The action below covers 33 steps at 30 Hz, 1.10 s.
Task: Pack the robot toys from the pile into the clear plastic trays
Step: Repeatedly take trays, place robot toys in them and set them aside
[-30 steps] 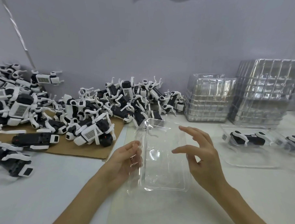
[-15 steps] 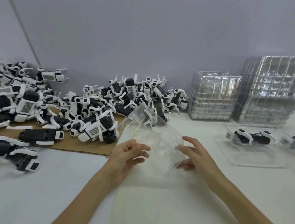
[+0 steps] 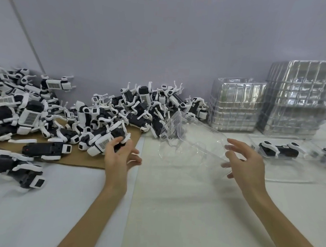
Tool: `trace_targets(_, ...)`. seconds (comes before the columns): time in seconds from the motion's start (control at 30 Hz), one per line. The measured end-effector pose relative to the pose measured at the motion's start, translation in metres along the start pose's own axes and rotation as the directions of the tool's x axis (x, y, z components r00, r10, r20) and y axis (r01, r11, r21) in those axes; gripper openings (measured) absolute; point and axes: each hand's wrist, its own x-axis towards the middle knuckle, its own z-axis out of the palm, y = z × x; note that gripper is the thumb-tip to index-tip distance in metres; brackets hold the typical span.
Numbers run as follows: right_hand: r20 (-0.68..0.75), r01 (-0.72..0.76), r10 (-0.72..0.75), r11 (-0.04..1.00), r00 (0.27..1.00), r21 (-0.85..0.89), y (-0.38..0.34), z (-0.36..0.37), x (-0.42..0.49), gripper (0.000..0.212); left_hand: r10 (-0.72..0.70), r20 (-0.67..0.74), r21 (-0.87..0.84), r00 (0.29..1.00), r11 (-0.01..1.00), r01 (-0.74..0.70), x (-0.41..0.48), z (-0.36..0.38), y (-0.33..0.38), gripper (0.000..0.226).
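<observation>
- The left grip point(image 3: 119, 157) is half open with the fingers bent. The fingertips rest on the black end of the nearest robot toy point(image 3: 103, 142). Blur there means I cannot tell whether it has hold of the toy or only touches it.
- The right grip point(image 3: 245, 162) pinches the near edge of one clear tray point(image 3: 193, 141), thumb on top and the other fingers spread beneath. The tray is off the table point(image 3: 173, 207) and tilted, its far end raised toward the toys.
- The pile point(image 3: 140, 107) lies beyond and to the left of the left grip, partly on a sheet of cardboard point(image 3: 78, 159). Its toys are tangled and cut off at the left edge, so there are too many to count.
- Two toys lie apart from the heap, left of the left grip: a flat toy point(image 3: 45, 150) on the cardboard and a loose toy point(image 3: 18, 171) nearer on the table.
- Beyond the right grip, against the wall point(image 3: 162, 39), stand two stacks of empty trays, a shorter stack point(image 3: 235, 106) and a taller stack point(image 3: 299, 99). The trays in each run together and cannot be counted.
- Just right of the right grip, a packed tray point(image 3: 296, 171) holds one toy. A second such toy is cut off by the frame edge.
</observation>
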Motion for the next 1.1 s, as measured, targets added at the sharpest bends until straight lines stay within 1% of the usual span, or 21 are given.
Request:
trace_targets(0.07, -0.003, -0.007, 0.007, 1.0, 1.0, -0.008, 0.0, 0.0, -0.001, 0.036, 0.094, -0.15, 0.093, 0.984, 0.992, -0.081, 0.005, -0.01, 0.002, 0.025)
trace_targets(0.1, -0.003, -0.009, 0.009, 1.0, 1.0, -0.015, 0.0, 0.001, -0.002, 0.036, 0.099, -0.193, 0.113, 0.976, 0.991, -0.078, 0.007, -0.014, 0.002, 0.025)
trace_targets(0.17, 0.005, -0.012, 0.012, 0.999, 1.0, -0.031, 0.0, 0.004, -0.004, 0.035, 0.057, -0.236, 0.119, 0.97, 0.992, -0.03, 0.012, -0.019, 0.001, 0.026)
trace_targets(0.3, 0.035, -0.018, 0.02, 0.998, 0.999, -0.062, 0.003, 0.007, -0.006, 0.035, -0.047, -0.246, 0.116, 0.968, 0.99, 0.078, 0.016, -0.024, -0.006, 0.032)
trace_targets(0.4, 0.043, -0.013, 0.017, 0.996, 0.999, -0.083, 0.004, 0.009, -0.005, 0.034, -0.086, -0.217, 0.143, 0.972, 0.983, 0.119, 0.018, -0.025, -0.008, 0.027)
trace_targets(0.43, 0.042, -0.01, 0.014, 0.996, 0.999, -0.09, 0.004, 0.008, -0.005, 0.034, -0.089, -0.212, 0.172, 0.973, 0.977, 0.127, 0.019, -0.024, -0.007, 0.022)
trace_targets(0.47, 0.04, -0.008, 0.012, 0.995, 0.999, -0.098, 0.005, 0.008, -0.005, 0.033, -0.088, -0.206, 0.218, 0.975, 0.967, 0.134, 0.019, -0.024, -0.007, 0.014)
trace_targets(0.5, 0.037, -0.008, 0.012, 0.994, 0.999, -0.105, 0.005, 0.007, -0.004, 0.033, -0.082, -0.192, 0.261, 0.978, 0.956, 0.131, 0.019, -0.022, -0.006, 0.013)
trace_targets(0.57, 0.036, -0.01, 0.014, 0.993, 0.999, -0.117, 0.006, 0.007, -0.004, 0.032, -0.04, -0.209, 0.321, 0.977, 0.941, 0.107, 0.018, -0.022, -0.008, 0.032)
trace_targets(0.6, 0.038, -0.008, 0.012, 0.993, 0.999, -0.122, 0.006, 0.007, -0.003, 0.032, 0.024, -0.223, 0.359, 0.975, 0.931, 0.059, 0.017, -0.022, -0.007, 0.034)
trace_targets(0.63, 0.035, -0.011, 0.016, 0.992, 0.999, -0.129, 0.007, 0.006, -0.004, 0.032, 0.133, -0.234, 0.436, 0.963, 0.9, -0.019, 0.016, -0.023, -0.008, 0.029)
trace_targets(0.67, 0.034, -0.008, 0.013, 0.991, 0.999, -0.134, 0.006, 0.007, -0.003, 0.031, 0.282, -0.228, 0.568, 0.932, 0.816, -0.108, 0.015, -0.025, -0.006, 0.015)
trace_targets(0.7, 0.035, -0.006, 0.011, 0.99, 0.999, -0.141, 0.005, 0.007, -0.003, 0.031, 0.402, -0.203, 0.703, 0.893, 0.694, -0.153, 0.015, -0.029, -0.003, 0.01)
trace_targets(0.73, 0.034, -0.009, 0.014, 0.989, 0.999, -0.149, 0.005, 0.007, -0.003, 0.03, 0.471, -0.179, 0.808, 0.864, 0.571, -0.144, 0.017, -0.032, -0.001, 0.034)
trace_targets(0.77, 0.032, -0.014, 0.019, 0.988, 0.999, -0.155, 0.005, 0.008, -0.003, 0.03, 0.487, -0.15, 0.871, 0.861, 0.476, -0.117, 0.021, -0.037, 0.002, 0.055)
trace_targets(0.8, 0.035, -0.017, 0.023, 0.987, 0.999, -0.161, 0.005, 0.008, -0.004, 0.03, 0.465, -0.124, 0.912, 0.877, 0.402, -0.085, 0.024, -0.042, 0.004, 0.07)
trace_targets(0.83, 0.04, -0.016, 0.023, 0.985, 0.999, -0.169, 0.005, 0.008, -0.005, 0.03, 0.439, -0.087, 0.937, 0.895, 0.341, -0.076, 0.026, -0.047, 0.006, 0.076)
trace_targets(0.87, 0.047, -0.012, 0.021, 0.984, 0.999, -0.177, 0.004, 0.009, -0.005, 0.03, 0.416, -0.046, 0.952, 0.908, 0.293, -0.086, 0.029, -0.052, 0.007, 0.077)
trace_targets(0.97, 0.056, 0.015, -0.004, 0.982, 0.998, -0.189, 0.003, 0.01, -0.007, 0.03, 0.451, 0.045, 0.947, 0.891, 0.265, -0.183, 0.033, -0.062, 0.004, 0.06)
trace_targets(1.03, 0.045, 0.045, -0.036, 0.976, 0.998, -0.212, 0.004, 0.009, -0.006, 0.03, 0.498, 0.054, 0.947, 0.866, 0.249, -0.203, 0.033, -0.061, 0.003, 0.051)
trace_targets(1.1, 0.048, 0.063, -0.053, 0.97, 0.997, -0.234, 0.005, 0.008, -0.004, 0.03, 0.535, 0.019, 0.94, 0.845, 0.279, -0.198, 0.031, -0.057, 0.002, 0.047)
